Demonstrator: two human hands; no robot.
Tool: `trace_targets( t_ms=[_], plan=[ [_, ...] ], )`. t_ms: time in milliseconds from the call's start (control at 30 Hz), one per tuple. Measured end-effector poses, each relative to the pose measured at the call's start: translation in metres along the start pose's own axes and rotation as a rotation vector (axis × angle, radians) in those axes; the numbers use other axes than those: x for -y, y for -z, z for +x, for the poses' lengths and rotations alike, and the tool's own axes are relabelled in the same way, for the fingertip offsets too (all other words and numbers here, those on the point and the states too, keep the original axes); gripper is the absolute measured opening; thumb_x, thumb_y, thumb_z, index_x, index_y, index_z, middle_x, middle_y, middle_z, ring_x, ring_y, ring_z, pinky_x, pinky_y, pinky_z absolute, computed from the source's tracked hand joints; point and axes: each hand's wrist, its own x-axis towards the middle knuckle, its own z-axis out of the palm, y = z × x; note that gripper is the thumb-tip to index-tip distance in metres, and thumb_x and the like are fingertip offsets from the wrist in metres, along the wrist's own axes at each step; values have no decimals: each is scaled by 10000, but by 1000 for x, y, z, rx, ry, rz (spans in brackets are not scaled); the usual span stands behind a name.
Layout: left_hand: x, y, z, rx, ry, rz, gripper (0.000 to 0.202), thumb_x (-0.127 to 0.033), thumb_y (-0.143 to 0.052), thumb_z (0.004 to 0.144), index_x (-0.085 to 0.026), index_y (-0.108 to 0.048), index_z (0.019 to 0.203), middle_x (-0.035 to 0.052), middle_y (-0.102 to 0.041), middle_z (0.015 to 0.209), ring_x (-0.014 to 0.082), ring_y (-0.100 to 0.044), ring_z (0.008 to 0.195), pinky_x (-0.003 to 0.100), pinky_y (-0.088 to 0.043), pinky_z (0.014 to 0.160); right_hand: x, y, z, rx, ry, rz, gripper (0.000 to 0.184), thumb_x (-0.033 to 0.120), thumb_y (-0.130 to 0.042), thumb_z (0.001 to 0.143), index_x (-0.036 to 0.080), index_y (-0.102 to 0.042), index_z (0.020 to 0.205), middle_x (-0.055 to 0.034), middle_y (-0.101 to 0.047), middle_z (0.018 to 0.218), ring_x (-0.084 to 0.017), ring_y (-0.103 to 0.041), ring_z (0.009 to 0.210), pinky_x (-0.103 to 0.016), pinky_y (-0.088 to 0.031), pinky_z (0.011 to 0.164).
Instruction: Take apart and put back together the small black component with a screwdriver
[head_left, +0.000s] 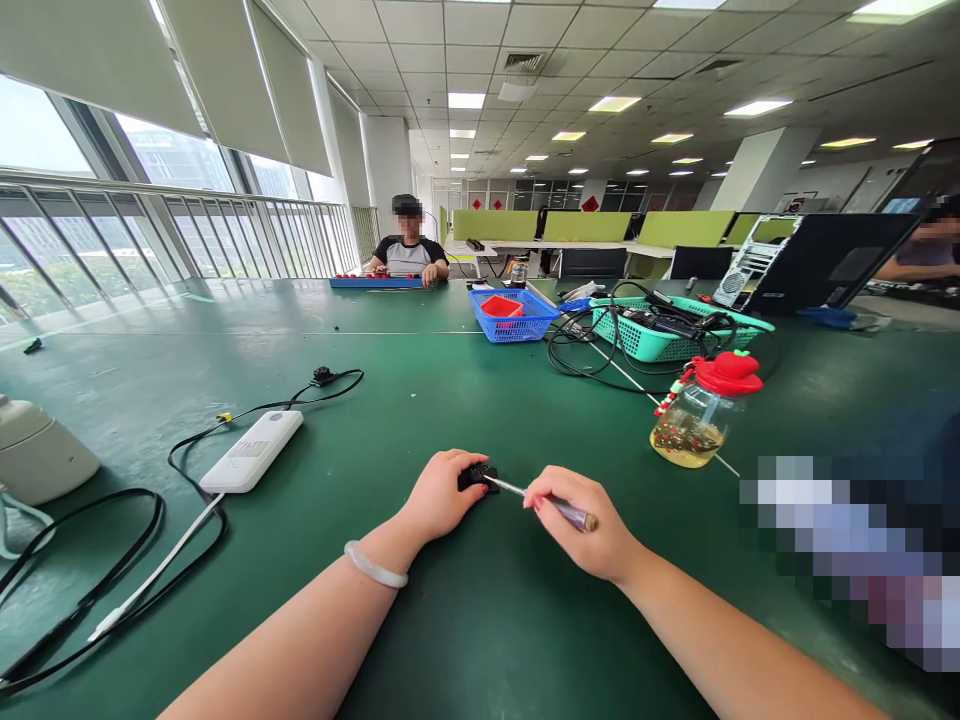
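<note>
On the green table [420, 630], my left hand [444, 495] is closed around a small black part [480, 474] and holds it against the surface. What kind of part it is, I cannot make out. My right hand [581, 520] grips a screwdriver [574, 515] by its translucent purplish handle. The thin metal shaft slants left, and its tip meets the top of the black part. A pale bangle circles my left wrist.
To the left lie a white power bank [253, 452] and looping black cables [217, 530]. A jar with a red lid [688, 420] stands at right. Beyond are a blue basket [517, 330] and a green basket [652, 348] of cables. A person [409, 250] sits at the far edge.
</note>
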Motion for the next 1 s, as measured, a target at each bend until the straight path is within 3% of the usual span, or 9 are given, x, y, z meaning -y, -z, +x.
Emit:
trace_targets(
  t_ms=[167, 400, 567, 1000],
  plan=[
    [0, -1, -1, -14, -5, 10, 371, -221, -632, 762, -259, -662, 1131, 41, -688, 1143, 247, -579, 1101, 398, -441, 1008, 7, 2, -1, 154, 300, -283, 179, 121, -534, 815, 264, -624, 875, 12, -665, 731, -154, -540, 625, -401, -431, 851],
    [1, -3, -1, -5, -1, 9, 368, -217, -633, 772, -245, -655, 1139, 50, -685, 1138, 251, -564, 1107, 404, -430, 1014, 20, -2, -3, 225, 424, -496, 145, 150, -531, 834, 258, -627, 842, 21, -589, 654, -137, -500, 577, -435, -395, 954],
    [-2, -2, -2, -5, 4, 15, 368, -199, -622, 775, -241, -652, 1139, 45, -691, 1129, 244, -567, 1101, 397, -440, 998, 24, -7, -5, 177, 426, -571, 163, 139, -502, 866, 220, -629, 804, 32, -549, 650, -116, -475, 597, -438, -349, 1010],
    [-1, -2, -2, -14, -3, 29, 382, -182, -614, 760, -229, -658, 1136, 47, -702, 1115, 244, -575, 1097, 389, -447, 993, 19, -9, -6, 199, 373, -613, 112, 174, -546, 872, 222, -633, 821, 29, -582, 685, -126, -499, 643, -444, -301, 1043]
  ],
)
